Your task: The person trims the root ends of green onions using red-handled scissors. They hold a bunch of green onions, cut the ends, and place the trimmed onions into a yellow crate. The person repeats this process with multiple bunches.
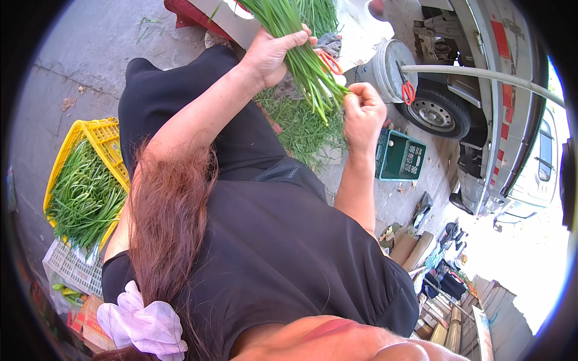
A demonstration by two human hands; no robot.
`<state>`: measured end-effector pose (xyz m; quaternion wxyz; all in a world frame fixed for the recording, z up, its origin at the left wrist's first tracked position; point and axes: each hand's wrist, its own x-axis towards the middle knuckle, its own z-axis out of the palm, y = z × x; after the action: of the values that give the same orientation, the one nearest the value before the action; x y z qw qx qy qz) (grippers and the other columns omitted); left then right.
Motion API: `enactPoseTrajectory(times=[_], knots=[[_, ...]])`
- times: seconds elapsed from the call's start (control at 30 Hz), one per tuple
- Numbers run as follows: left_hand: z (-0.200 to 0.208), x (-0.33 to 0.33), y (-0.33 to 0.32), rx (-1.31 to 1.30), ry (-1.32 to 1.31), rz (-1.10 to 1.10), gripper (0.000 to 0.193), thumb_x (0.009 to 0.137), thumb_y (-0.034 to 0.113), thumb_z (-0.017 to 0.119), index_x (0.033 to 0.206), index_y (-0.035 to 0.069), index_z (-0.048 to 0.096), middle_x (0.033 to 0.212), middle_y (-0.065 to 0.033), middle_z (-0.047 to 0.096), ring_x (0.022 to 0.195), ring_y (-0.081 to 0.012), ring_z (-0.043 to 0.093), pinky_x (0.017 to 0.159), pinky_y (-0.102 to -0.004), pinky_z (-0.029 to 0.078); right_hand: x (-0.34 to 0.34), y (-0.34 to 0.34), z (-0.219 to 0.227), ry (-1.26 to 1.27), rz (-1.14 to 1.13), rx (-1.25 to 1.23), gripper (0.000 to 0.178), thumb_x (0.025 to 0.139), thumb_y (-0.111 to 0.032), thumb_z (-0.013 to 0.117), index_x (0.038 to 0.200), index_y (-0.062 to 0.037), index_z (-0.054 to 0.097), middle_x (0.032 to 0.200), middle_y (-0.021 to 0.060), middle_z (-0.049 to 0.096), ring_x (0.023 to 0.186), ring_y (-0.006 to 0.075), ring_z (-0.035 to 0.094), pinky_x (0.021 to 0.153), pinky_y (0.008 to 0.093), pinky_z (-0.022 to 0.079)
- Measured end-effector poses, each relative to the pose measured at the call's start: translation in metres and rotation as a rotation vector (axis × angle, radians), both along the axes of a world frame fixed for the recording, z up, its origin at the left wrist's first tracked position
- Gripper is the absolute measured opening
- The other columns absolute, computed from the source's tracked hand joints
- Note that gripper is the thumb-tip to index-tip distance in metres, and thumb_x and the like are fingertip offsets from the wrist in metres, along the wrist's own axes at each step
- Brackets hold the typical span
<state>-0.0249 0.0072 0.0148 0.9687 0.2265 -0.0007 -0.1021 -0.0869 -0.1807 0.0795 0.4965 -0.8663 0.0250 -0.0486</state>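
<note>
A bunch of long green garlic chives (289,42) runs from the top edge of the view down toward the right. My left hand (271,55) is wrapped round its middle, with the thumb across the stalks. At the lower stem ends my right hand (363,114) is closed in a pinch on the tip of a stalk. Just behind the stems show red scissor handles (330,62), partly covered by the bunch. More chives (318,15) lie beyond my left hand. Loose green trimmings (304,126) are scattered on the ground below the bunch.
A yellow crate (55,171) full of chives stands at my left, near a white basket (81,265). To the right are a grey bucket (385,69) with red-handled scissors (407,92), a green crate (400,157), and a parked truck's wheel (435,114). A pale pole (481,73) crosses there.
</note>
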Motion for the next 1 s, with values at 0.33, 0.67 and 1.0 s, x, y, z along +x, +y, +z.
enactPoseTrajectory(times=[0.33,0.67,1.0], knots=[[0.001,0.007,0.015,-0.049,0.007,-0.113,0.024,0.09,0.008,0.052,0.111,-0.002,0.053,0.11,-0.0218,0.058,0.098,-0.036,0.061,0.085,-0.0475,0.053,-0.002,-0.051,0.012,-0.182,-0.062,-1.029,0.019,0.076,-0.01,0.069,0.094,-0.0071,0.071,0.094,0.0091,0.059,0.089,0.0244,0.059,0.075,0.0361,0.049],[-0.007,0.002,0.001,-0.023,-0.128,-0.208,0.027,0.088,0.009,0.056,0.112,-0.001,0.055,0.118,-0.0226,0.056,0.11,-0.03,0.056,0.094,-0.0422,0.049,0.034,0.036,-0.005,-0.164,0.115,-0.131,0.007,0.078,-0.005,0.067,0.082,0.0005,0.068,0.073,0.0035,0.059,0.058,0.0091,0.05,0.055,0.0228,0.041],[-0.009,0.003,0.011,-0.037,-0.099,-0.21,0.021,0.088,0.008,0.055,0.108,0.002,0.055,0.119,-0.0205,0.056,0.107,-0.026,0.057,0.093,-0.0417,0.049,0.042,0.039,-0.01,0.087,0.112,0.606,0.003,0.089,-0.002,0.055,0.09,-0.0004,0.057,0.086,0.0046,0.065,0.064,0.0049,0.051,0.058,0.0167,0.041]])
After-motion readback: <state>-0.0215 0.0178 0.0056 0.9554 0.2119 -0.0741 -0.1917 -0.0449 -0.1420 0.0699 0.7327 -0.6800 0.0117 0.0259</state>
